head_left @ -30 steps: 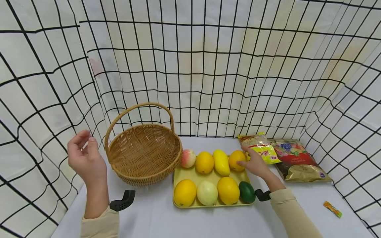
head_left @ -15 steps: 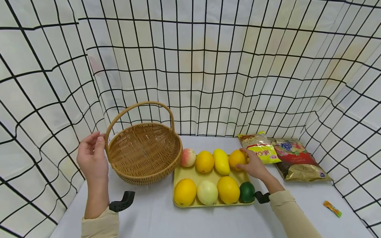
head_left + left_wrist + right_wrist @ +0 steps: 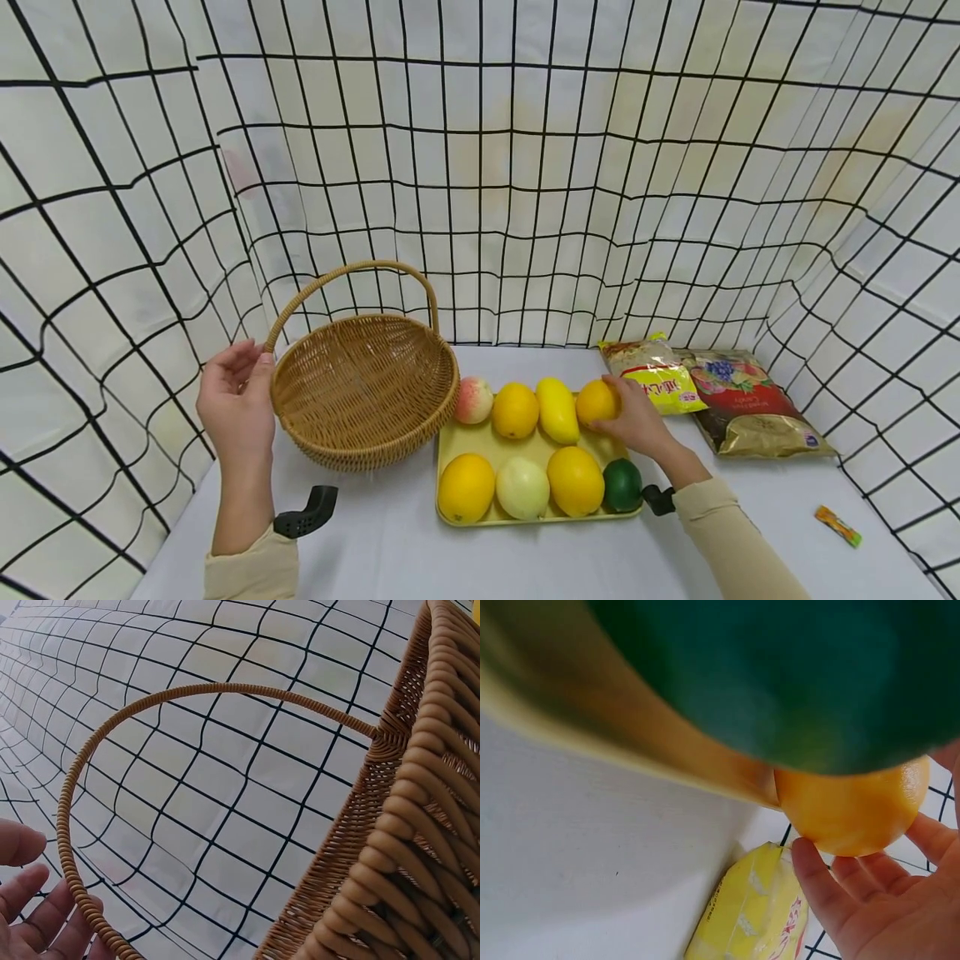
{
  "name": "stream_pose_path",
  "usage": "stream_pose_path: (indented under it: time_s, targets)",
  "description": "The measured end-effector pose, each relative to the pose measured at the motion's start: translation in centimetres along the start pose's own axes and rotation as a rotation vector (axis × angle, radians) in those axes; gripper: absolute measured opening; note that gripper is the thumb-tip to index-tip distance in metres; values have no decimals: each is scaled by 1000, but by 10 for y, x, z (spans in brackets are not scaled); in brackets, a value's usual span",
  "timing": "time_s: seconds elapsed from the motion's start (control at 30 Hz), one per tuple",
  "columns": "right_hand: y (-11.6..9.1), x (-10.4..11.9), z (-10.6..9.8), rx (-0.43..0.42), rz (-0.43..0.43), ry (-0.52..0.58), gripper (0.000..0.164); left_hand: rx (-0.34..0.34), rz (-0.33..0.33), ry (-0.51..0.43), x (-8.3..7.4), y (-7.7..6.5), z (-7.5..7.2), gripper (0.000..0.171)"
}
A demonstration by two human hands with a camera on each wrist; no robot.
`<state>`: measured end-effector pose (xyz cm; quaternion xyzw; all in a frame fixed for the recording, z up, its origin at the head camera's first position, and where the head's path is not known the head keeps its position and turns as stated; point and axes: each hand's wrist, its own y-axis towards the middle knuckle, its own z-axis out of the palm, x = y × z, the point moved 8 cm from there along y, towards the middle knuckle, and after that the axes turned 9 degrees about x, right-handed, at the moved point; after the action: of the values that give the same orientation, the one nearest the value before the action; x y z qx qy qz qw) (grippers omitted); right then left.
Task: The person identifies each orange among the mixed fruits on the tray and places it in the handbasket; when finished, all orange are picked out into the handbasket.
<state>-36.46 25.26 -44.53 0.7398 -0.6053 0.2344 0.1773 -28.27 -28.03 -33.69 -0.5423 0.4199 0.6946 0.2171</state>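
Note:
My right hand [image 3: 637, 421] grips an orange [image 3: 596, 402] at the back right corner of a yellow tray [image 3: 487, 440]. In the right wrist view its fingertips [image 3: 810, 859] press against the orange's side, partly behind a dark green fruit [image 3: 780, 667] that looms close to the camera. At the left, my left hand [image 3: 238, 400] is raised beside a wicker basket [image 3: 367, 392], at the foot of its arched handle [image 3: 360, 267]. The left wrist view has the fingers [image 3: 49, 919] just behind the handle, touching it, the thumb standing apart. The basket tilts, its mouth facing me.
Also on the tray are a peach [image 3: 474, 400], a mango [image 3: 557, 408], a pale round fruit [image 3: 522, 487] and several orange-coloured fruits. Behind my right hand lie a yellow snack bag [image 3: 660, 379] and a red candy bag [image 3: 750, 408]. A small wrapped sweet [image 3: 837, 527] lies at far right.
My left hand has moved right to the basket handle. My right hand's fingers have closed further round the orange, which stays at its spot on the tray.

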Motion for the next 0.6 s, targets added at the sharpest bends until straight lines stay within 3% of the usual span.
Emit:
stream_pose_path:
  time_s: [0.3,0.6]
  targets:
    - [-2,1,-1,-9,-3,-39,82,12,9,-7,4,0,-1,28]
    - [-4,8,-14,-75,-42,2,85,44,3,5,8,3,1,24]
